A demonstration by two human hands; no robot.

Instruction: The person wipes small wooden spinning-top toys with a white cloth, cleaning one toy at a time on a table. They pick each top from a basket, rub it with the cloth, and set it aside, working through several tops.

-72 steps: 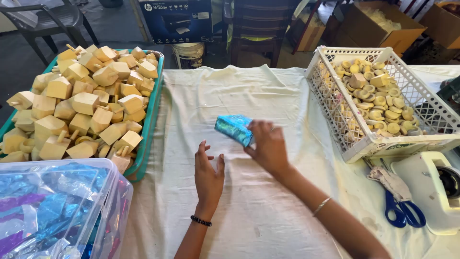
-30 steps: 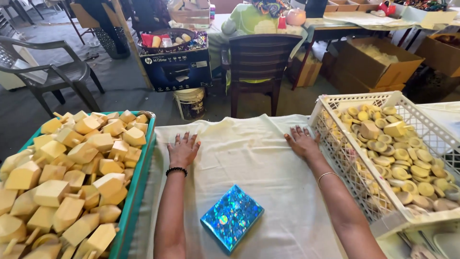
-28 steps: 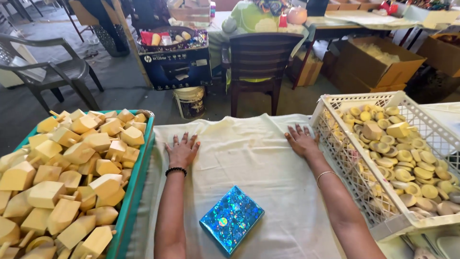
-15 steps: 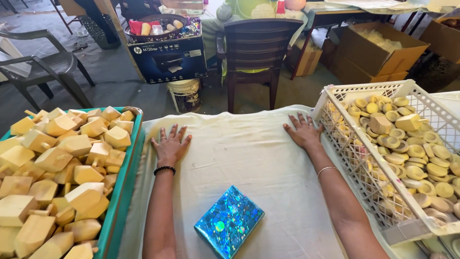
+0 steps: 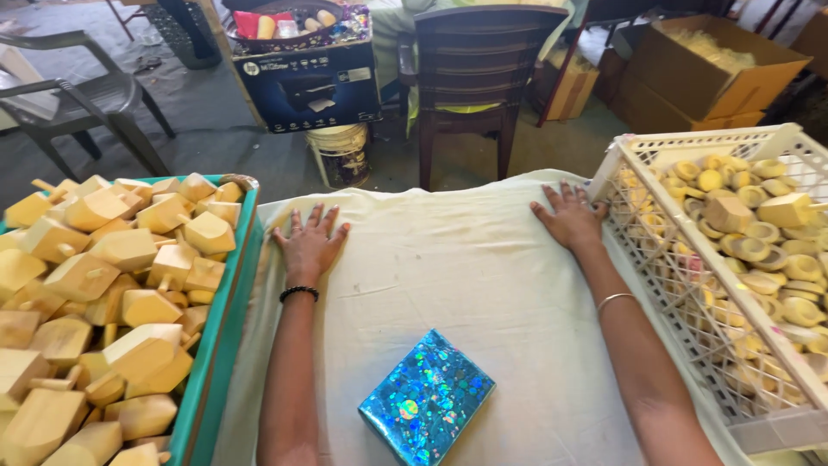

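Head view: green tray (image 5: 226, 345) holds wooden blocks (image 5: 95, 293).

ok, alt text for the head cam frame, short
A person's left hand and right hand lie flat, fingers spread, on a cream cloth; a shiny blue holographic wrapped box sits between the forearms. A green tray of wooden tops is at left, a white lattice crate of small yellow pieces at right.

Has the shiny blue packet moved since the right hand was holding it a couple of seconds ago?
Yes. The blue packet now lies flat on the cream cloth, nearer the person, between the forearms, released by the right hand.
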